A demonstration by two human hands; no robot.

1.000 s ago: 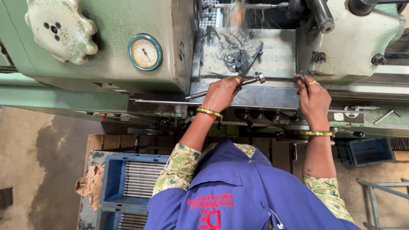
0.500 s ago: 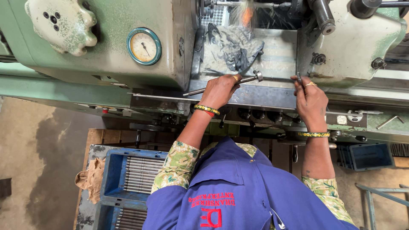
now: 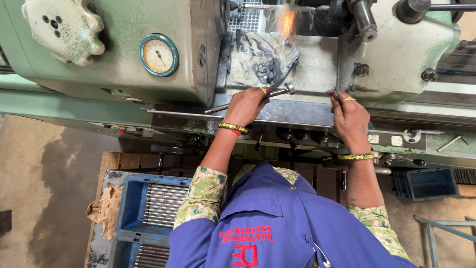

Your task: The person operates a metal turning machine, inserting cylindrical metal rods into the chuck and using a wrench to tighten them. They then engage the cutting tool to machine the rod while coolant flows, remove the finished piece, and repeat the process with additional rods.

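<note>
The person stands at a big green grinding machine, and the work looks well under way rather than just begun. The left hand has its grip clamped on a slim metal rod, which lies tilted across the grey machine surface with its capped end pointing toward the wheel area. The right hand rests at the edge of that surface with its fingers pinched together around something small and dark; I cannot tell what it is. Sparks glow at the top of the machine, so something seems to be in the grind already. A crumpled grey rag lies just beyond the left hand. Down on the floor, a blue crate holds a row of many similar rods, and I cannot tell whether those are done or waiting. As I judge it, this is one piece in a long batch, with plenty left.
</note>
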